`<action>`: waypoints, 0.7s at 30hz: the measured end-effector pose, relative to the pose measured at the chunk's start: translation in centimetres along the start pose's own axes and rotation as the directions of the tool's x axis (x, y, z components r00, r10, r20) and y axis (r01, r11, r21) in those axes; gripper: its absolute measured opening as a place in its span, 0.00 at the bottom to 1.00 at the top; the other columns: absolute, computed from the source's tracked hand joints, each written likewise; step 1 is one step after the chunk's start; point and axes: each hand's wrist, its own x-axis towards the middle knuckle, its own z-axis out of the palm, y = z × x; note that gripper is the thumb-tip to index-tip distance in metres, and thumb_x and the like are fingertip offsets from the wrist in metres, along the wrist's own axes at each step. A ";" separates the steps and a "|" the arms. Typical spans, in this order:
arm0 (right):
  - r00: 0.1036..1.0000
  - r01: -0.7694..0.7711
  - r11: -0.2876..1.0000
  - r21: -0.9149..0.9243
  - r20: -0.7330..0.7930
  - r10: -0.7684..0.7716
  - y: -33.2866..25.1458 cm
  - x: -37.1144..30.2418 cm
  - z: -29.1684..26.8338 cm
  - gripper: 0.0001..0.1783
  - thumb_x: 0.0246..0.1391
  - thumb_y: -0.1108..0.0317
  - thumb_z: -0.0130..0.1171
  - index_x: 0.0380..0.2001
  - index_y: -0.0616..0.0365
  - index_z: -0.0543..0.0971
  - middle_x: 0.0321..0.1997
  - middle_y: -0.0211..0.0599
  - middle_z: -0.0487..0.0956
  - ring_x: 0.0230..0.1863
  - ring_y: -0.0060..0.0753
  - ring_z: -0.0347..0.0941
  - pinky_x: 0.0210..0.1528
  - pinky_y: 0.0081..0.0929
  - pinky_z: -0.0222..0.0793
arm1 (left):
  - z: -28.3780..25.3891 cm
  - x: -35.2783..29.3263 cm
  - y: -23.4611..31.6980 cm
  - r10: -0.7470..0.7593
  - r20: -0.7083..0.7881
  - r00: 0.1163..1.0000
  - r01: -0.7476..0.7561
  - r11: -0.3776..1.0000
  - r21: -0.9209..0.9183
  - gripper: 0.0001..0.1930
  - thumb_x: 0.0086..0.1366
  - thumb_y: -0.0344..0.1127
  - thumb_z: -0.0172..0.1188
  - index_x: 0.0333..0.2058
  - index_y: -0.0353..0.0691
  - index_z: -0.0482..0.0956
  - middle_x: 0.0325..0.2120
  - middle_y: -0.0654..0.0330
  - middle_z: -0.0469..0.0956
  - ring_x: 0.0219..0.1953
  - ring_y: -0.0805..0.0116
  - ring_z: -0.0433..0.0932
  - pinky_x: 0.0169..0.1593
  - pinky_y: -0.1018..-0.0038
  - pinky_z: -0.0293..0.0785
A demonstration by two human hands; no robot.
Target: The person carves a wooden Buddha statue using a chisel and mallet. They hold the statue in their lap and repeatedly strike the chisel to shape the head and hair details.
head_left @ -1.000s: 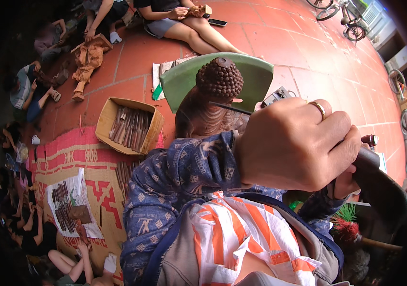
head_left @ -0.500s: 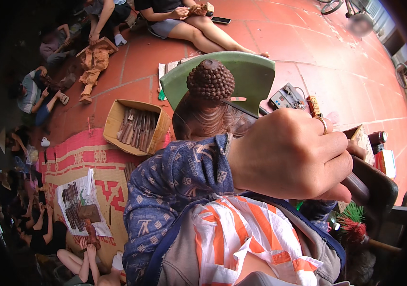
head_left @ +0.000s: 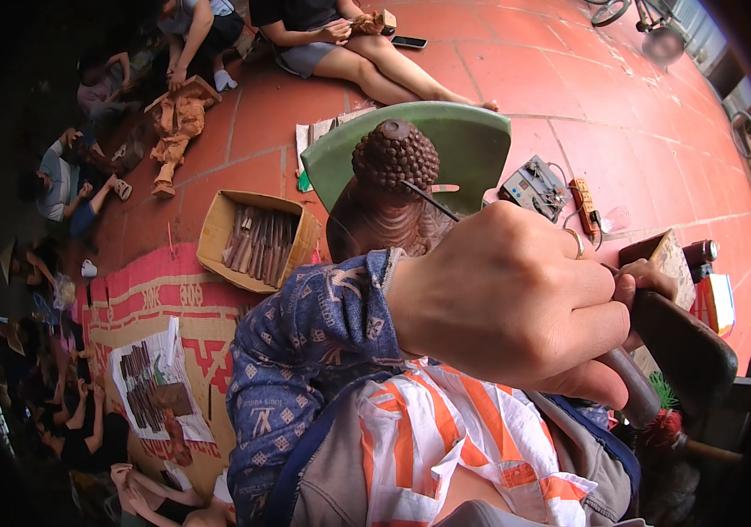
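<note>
A dark wooden Buddha statue [head_left: 395,156] with knobbly hair curls stands in front of me against a green plastic chair [head_left: 472,145]. My left hand [head_left: 507,303] is closed around a chisel [head_left: 637,391]. Its thin dark blade comes out past my knuckles, and the tip meets the lower edge of the curls. Behind the left hand, at the right, my right hand [head_left: 654,279] is only partly visible. Its fingers wrap round a dark wooden mallet [head_left: 685,341], which is close to the chisel's handle. The lower body of the statue is hidden by my left arm.
A cardboard box [head_left: 217,255] of chisels stands left of the chair. More tools lie on paper [head_left: 134,386] over a patterned mat. At right are a control box [head_left: 535,189], an orange power strip [head_left: 583,204] and a dark jar [head_left: 700,253]. Several people sit carving at left and ahead.
My left hand has shifted slightly left, and the chisel blade now shows against the curls. The mallet has moved left, nearer the chisel handle, and more of my right hand's fingers show.
</note>
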 end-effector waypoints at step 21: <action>0.899 0.436 0.859 -0.269 0.103 -0.425 -3.0 2.9 -0.3 0.12 0.56 0.79 0.55 0.37 0.57 0.62 0.22 0.38 0.69 0.24 0.30 0.65 0.29 0.30 0.63 | -1.0 -0.6 -0.1 0.092 0.044 0.995 -0.088 0.991 -0.097 0.21 0.54 0.57 0.60 0.21 0.44 0.72 0.16 0.66 0.66 0.15 0.69 0.70 0.16 0.73 0.63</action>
